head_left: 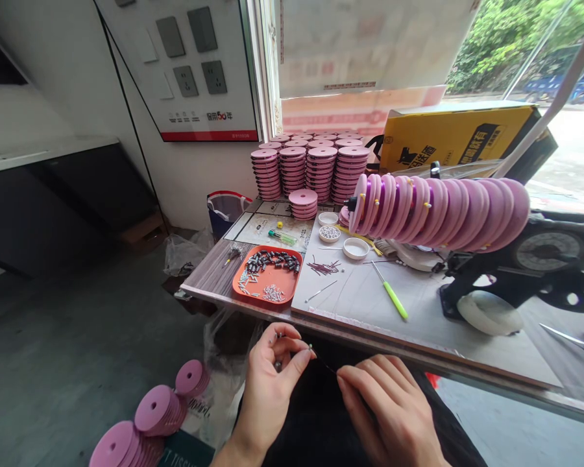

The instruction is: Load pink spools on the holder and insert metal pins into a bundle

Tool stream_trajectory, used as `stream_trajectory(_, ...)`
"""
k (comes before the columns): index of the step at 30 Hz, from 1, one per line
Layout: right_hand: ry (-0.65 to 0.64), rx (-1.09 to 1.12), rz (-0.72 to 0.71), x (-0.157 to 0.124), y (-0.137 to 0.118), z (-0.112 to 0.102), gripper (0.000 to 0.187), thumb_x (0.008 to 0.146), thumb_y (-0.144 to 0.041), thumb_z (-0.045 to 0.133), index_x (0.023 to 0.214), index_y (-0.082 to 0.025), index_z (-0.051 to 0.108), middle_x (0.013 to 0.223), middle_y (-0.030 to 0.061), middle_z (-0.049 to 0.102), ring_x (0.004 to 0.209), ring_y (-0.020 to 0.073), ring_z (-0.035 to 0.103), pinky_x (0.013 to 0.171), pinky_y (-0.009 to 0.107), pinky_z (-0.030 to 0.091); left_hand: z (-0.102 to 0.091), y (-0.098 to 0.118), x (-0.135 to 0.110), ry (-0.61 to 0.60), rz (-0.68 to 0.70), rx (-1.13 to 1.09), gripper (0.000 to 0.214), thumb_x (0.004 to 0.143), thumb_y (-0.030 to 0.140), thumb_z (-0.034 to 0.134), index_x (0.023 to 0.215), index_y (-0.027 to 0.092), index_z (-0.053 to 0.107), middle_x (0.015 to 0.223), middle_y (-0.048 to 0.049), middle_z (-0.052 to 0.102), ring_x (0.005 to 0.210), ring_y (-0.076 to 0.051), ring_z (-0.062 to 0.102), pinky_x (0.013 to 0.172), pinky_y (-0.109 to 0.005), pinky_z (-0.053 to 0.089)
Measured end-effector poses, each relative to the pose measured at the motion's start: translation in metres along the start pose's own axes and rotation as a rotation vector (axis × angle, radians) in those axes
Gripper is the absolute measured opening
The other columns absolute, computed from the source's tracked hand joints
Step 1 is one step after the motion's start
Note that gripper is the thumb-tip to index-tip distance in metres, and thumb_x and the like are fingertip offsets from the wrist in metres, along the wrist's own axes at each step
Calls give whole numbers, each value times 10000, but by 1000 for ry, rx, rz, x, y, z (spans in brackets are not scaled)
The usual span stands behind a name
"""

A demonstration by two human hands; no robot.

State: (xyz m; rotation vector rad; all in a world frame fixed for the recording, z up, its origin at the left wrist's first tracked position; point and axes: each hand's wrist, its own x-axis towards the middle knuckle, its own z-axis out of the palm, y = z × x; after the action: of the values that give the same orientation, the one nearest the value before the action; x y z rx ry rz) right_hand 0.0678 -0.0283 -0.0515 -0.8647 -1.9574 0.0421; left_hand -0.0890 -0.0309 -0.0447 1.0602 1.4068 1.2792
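Observation:
My left hand (277, 373) is closed, with a tiny pale bead-like piece (310, 347) pinched between thumb and forefinger. Small dark pieces (278, 365) show in its curled fingers, too small to name. From that pinch a thin dark line (327, 367) runs to my right hand (387, 402), whose thumb and forefinger are pressed together on it. Both hands are over my lap, just below the table's front edge. Nearest to them on the table is an orange tray (277, 285) holding black barrel-shaped pieces (272, 261), grey slim pieces (248, 280) and small silvery bits (273, 293).
On the board (331, 305) lie a green-handled hook tool (394, 299), short dark red pieces (324, 266) and white dishes (356, 248). Pink discs fill a rod (438, 211) on the right and stand in stacks (311, 168) behind. More pink spools (158, 408) are at lower left.

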Motion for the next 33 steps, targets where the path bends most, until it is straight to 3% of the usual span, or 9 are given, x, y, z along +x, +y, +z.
stream_trajectory(4,-1,-25,-6,4,-1,-2,131,819,-59,480,770,-149,563,581,1,530,534,111,448,548,262,339,0,-1,-3,29,63,111,157,754,239,655,841,214,527,701,16,652,697,-157,655,635,-219,465)
stream_trajectory(10,-12,-61,34,4,-1,2,159,841,-85,464,739,-162,558,575,-6,511,525,116,444,551,268,322,3,-2,-12,53,299,409,56,794,214,608,824,229,563,714,4,681,571,-130,610,527,-203,457)
stream_trajectory(16,-80,-68,81,6,2,0,136,876,-146,423,821,-171,546,643,4,573,551,125,505,563,265,353,11,-3,-13,3,538,477,131,792,127,573,870,230,555,697,26,679,518,-103,600,495,-176,459)
stream_trajectory(20,-74,-43,124,6,2,-3,140,873,-220,439,967,-152,518,657,3,568,555,126,524,544,248,401,15,-1,-12,-25,492,459,150,791,122,577,880,237,539,693,42,665,524,-89,591,501,-158,457)
stream_trajectory(27,-57,16,153,0,1,-3,115,824,-179,465,935,-163,490,601,-26,490,520,116,482,491,238,408,16,-1,-9,-55,244,309,114,779,208,617,855,222,533,685,27,665,595,-111,601,534,-174,448)
stream_trajectory(33,221,2,244,-23,20,-36,174,806,-113,519,970,-172,519,807,42,548,729,145,547,616,257,458,11,-4,-4,-2,138,217,155,734,250,662,834,207,551,691,17,661,595,-112,578,547,-186,428)
